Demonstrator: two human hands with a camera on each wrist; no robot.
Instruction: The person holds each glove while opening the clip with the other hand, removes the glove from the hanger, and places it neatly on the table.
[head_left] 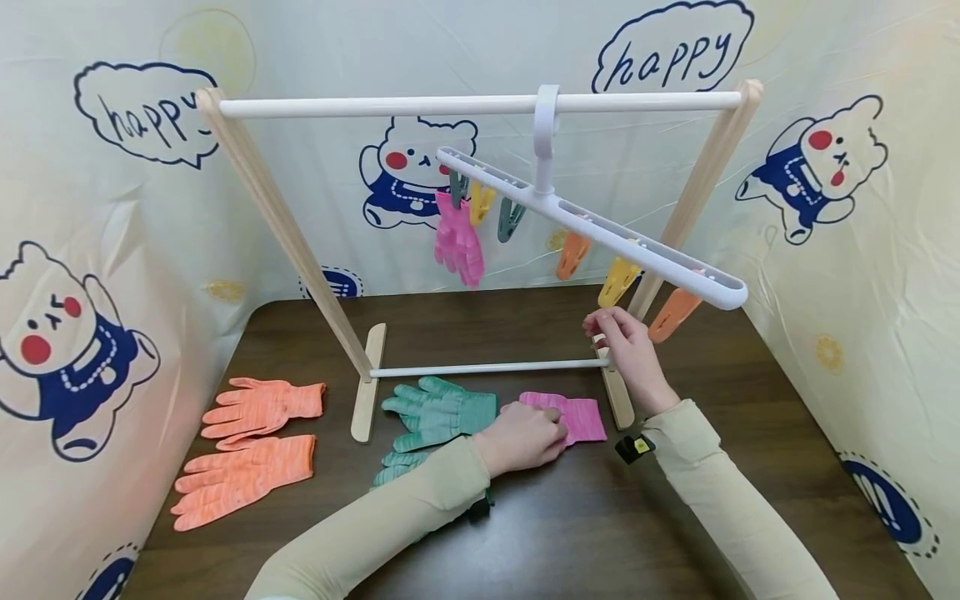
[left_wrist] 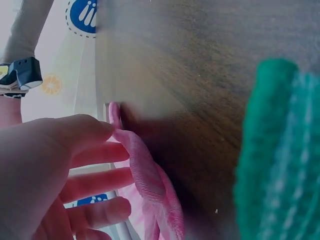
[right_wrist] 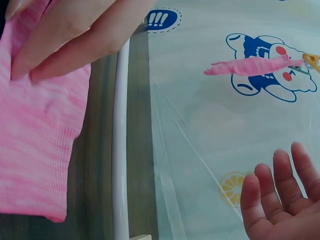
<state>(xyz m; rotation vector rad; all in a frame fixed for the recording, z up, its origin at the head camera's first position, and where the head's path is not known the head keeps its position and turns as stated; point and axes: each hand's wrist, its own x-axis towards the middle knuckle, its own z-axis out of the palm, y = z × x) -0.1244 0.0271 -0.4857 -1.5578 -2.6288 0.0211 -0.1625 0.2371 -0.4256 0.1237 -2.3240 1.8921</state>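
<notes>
A pink knitted glove (head_left: 573, 418) lies on the table, and my left hand (head_left: 525, 435) pinches its finger end between thumb and fingers. In the left wrist view the glove's edge (left_wrist: 145, 170) rises off the wood beside my fingers. My right hand (head_left: 628, 354) is raised just under a yellow clothespin (head_left: 618, 282), its fingers loosely bent with nothing in them, as the right wrist view also shows. An orange clothespin (head_left: 673, 315) hangs close to its right. Another pink glove (head_left: 459, 237) dangles from a grey-green clothespin (head_left: 458, 188) at the hanger's far end.
A white clip hanger (head_left: 637, 244) hooks over the top bar (head_left: 375, 107) of a wooden rack, slanting toward me. More clothespins hang along it. Green gloves (head_left: 442, 412) lie left of the pink one, partly under my left arm. Two orange gloves (head_left: 262, 406) lie at far left.
</notes>
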